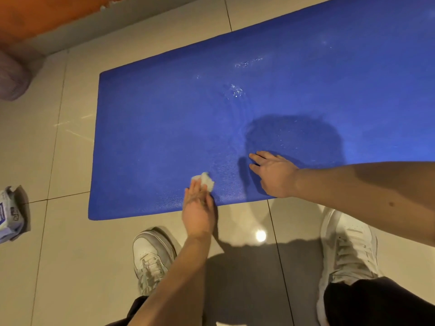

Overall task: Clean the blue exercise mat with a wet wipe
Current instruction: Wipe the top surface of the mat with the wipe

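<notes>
The blue exercise mat (164, 114) lies flat on the tiled floor and runs off to the upper right. Wet streaks and droplets glisten near its middle. My left hand (199, 208) presses a crumpled white wet wipe (205, 180) onto the mat close to its near edge; the wipe sticks out beyond my fingertips. My right hand (274, 174) rests flat on the mat to the right of the wipe, fingers spread, holding nothing.
A pack of wet wipes (11, 215) lies on the floor at the left edge. My two white sneakers (150, 255) (346, 250) stand on the beige tiles just in front of the mat. A grey rounded object (14, 74) sits by the orange wall at far left.
</notes>
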`<state>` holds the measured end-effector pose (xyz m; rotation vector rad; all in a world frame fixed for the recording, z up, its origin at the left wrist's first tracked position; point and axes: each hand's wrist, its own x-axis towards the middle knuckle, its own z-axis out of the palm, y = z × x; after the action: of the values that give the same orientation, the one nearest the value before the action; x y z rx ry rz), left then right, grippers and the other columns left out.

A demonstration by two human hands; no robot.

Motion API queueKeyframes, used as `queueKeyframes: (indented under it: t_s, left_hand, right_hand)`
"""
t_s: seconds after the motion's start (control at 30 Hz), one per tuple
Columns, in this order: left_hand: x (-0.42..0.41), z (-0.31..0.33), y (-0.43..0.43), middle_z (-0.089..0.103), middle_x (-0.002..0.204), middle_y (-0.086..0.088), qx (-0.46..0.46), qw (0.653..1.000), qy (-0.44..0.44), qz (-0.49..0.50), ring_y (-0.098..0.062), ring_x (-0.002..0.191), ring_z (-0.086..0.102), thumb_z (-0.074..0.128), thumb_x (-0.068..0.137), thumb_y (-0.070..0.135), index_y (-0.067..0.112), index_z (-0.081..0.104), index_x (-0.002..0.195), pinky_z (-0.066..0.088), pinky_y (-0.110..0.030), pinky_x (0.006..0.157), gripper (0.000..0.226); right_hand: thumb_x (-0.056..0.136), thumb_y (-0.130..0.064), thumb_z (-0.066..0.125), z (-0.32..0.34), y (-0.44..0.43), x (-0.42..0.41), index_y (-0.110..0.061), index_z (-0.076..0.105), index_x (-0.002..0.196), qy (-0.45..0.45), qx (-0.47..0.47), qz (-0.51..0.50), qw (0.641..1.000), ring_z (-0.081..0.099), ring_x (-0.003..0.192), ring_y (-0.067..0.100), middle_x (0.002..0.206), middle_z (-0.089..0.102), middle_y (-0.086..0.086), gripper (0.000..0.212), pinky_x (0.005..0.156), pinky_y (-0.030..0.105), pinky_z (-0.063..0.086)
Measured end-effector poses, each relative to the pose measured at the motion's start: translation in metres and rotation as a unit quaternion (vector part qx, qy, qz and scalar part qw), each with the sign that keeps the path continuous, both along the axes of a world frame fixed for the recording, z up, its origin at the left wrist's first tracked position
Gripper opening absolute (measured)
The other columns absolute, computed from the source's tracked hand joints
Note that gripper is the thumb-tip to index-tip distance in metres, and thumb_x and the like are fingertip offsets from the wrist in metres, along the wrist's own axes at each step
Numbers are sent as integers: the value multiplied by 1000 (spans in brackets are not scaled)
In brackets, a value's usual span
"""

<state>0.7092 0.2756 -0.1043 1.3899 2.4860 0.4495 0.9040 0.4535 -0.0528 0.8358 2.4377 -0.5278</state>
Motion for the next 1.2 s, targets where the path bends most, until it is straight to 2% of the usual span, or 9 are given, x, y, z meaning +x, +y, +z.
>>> queueKeyframes:
  t_s: [0.1, 0.2, 0.33, 0.4, 0.5, 0.7, 0.87, 1.07, 1.2]
  left_hand:
    - [-28, -1, -2, 35, 159, -1, -37, 995, 8, 88, -14, 150, 26, 40, 106, 22, 14, 52, 144, 14, -32, 125, 41]
    - [-2, -3, 9, 32, 161, -1, -14, 990, -36, 134, -13, 150, 25, 41, 106, 24, 13, 44, 150, 29, -36, 120, 46]
    - [74, 0, 32, 36, 159, -3, 25, 995, -83, 48, -15, 147, 32, 46, 103, 20, 10, 39, 152, 35, -38, 116, 50]
    - [98, 3, 45, 43, 152, -7, 28, 997, -60, -39, -22, 141, 40, 47, 100, 9, 8, 43, 148, 35, -40, 116, 48]
    - [90, 3, 52, 47, 151, -5, 15, 993, -10, -113, -19, 143, 39, 48, 99, 7, 13, 48, 147, 26, -35, 122, 48]
    - [-10, -2, 41, 41, 156, 0, -53, 997, 45, -26, -14, 149, 28, 39, 104, 23, 15, 59, 138, 16, -33, 124, 40]
    - [-14, 12, 47, 48, 152, 1, -58, 997, 45, 3, -21, 140, 43, 46, 101, 21, 12, 70, 122, 42, -39, 109, 33]
    - [-7, 10, 51, 43, 155, 0, -42, 998, 46, 23, -23, 142, 35, 47, 101, 24, 15, 54, 142, 31, -35, 118, 43]
    - [-7, -1, 54, 42, 155, 4, -15, 998, -45, 48, -18, 144, 33, 39, 106, 27, 16, 47, 148, 28, -32, 120, 44]
  right_hand:
    - [100, -23, 48, 0, 5, 5, -17, 22, 160, 6, 4, -7, 1000, 2, 155, 23, 169, 2, 1, 66, 124, 41, 20]
    - [100, -22, 46, -3, 9, 9, -17, 24, 160, 15, 10, -6, 1000, 2, 155, 23, 169, 2, 2, 64, 123, 39, 17]
    - [100, -23, 46, -6, 13, 10, -18, 17, 161, 9, 18, -49, 999, -4, 156, 26, 169, -5, 8, 68, 125, 38, 11]
    - [101, -25, 45, -5, 18, 11, -18, 14, 161, 5, 24, -74, 997, -5, 156, 28, 169, -7, 10, 68, 126, 40, 11]
    - [101, -26, 45, -3, 25, 16, -19, 12, 162, -3, 26, -95, 995, -5, 156, 29, 169, -7, 10, 70, 125, 41, 11]
    - [98, -25, 49, -1, 29, 23, -18, 14, 162, -7, 24, -97, 995, -2, 155, 28, 169, -4, 9, 72, 125, 41, 14]
    - [99, -24, 49, -3, 27, 14, -13, 19, 160, 6, 20, -104, 994, -2, 155, 30, 169, -4, 12, 69, 124, 42, 16]
    - [100, -23, 48, -6, 33, -4, -15, 13, 162, 20, 12, -97, 995, -6, 156, 29, 169, -8, 11, 72, 126, 42, 17]
    - [99, -23, 49, -13, 39, -6, -14, 11, 162, 11, 8, -83, 996, -8, 155, 30, 168, -10, 12, 74, 125, 42, 19]
